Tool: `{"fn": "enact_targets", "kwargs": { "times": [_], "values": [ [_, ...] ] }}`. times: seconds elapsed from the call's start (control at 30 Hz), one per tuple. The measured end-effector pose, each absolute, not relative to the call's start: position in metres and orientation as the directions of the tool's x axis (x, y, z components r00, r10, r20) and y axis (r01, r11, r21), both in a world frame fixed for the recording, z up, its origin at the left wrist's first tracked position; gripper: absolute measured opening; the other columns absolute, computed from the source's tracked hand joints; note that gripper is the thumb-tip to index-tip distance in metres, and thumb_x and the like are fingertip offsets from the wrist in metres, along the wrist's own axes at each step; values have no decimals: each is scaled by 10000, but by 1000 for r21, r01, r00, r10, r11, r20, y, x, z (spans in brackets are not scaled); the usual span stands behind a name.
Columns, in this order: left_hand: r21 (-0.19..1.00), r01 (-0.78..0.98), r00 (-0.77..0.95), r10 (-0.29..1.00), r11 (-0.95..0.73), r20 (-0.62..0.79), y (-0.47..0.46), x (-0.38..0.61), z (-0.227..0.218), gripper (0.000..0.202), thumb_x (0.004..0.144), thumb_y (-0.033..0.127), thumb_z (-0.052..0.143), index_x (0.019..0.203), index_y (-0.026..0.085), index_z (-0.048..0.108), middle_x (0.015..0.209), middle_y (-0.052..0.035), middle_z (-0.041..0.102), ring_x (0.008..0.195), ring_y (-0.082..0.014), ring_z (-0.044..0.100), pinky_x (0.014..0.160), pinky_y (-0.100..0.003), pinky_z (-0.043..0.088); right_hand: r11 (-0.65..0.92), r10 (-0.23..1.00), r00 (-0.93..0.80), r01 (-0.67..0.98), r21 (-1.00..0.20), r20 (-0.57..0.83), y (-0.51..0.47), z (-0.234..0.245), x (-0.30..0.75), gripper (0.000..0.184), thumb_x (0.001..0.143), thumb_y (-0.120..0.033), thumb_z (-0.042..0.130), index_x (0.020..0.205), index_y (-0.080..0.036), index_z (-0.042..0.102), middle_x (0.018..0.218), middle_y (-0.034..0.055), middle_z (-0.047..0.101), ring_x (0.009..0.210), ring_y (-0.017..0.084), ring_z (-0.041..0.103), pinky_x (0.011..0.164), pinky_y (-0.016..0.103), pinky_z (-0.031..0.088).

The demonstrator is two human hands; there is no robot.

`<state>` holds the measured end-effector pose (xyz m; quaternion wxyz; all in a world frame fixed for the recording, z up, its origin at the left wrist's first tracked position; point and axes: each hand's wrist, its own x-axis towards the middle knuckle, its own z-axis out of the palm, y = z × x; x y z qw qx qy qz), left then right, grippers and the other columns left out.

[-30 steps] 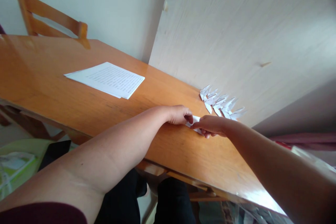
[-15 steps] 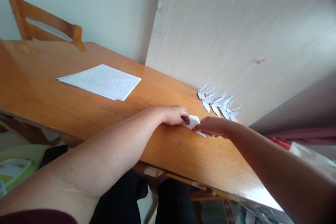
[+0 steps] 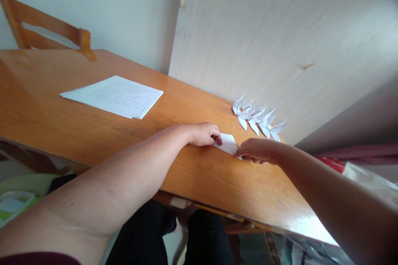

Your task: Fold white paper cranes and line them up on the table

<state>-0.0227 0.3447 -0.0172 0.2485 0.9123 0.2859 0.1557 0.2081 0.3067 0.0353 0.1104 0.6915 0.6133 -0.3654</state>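
Observation:
A small folded piece of white paper (image 3: 228, 143) lies on the wooden table between my two hands. My left hand (image 3: 205, 134) has its fingers closed at the paper's left end, thumb and fingertips on it. At the lower right end my right hand (image 3: 255, 150) presses the paper with its fingers bent; the fingertips partly cover that corner. Beyond my right hand, a row of several folded white paper figures (image 3: 258, 118) with pointed tips stands near the table's back edge.
A stack of printed sheets (image 3: 115, 96) lies on the left of the table (image 3: 186, 174). A wooden chair (image 3: 49, 25) stands behind the far left edge. A pale wooden panel (image 3: 248, 29) rises along the back. Red and clear-wrapped items (image 3: 357, 172) are at the far right.
My right hand has slid slightly right along the paper to its end, leaving more of its surface in sight. My left hand keeps its place on the paper. The view has shifted a little.

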Motion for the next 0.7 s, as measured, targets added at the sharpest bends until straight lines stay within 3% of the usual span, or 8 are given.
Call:
{"fn": "enact_targets", "kwargs": {
  "times": [0.27,0.47,0.7],
  "values": [
    [580,432,788,602,-690,129,343,-25,-16,414,740,18,513,1026,204,747,1075,-3,699,970,-144,642,867,-204,461,-210,777,-75,906,-369,-626,306,31,223,167,738,-301,645,690,-200,522,574,-21,503,444,89,388,405,240,221],
    [560,419,798,584,-715,148,346,-25,-18,328,797,67,535,1008,198,749,1073,-10,693,978,-144,639,871,-201,461,-196,773,-121,888,-415,-623,306,26,231,187,747,-294,659,723,-209,495,593,-24,530,461,91,424,416,233,238],
    [535,435,795,588,-724,148,344,-27,-16,361,777,44,532,1025,198,745,1105,-2,683,1014,-139,626,900,-199,451,-215,765,-154,855,-473,-626,306,25,235,169,750,-254,663,736,-205,502,576,-31,532,455,85,428,423,225,255]
  ]
}}
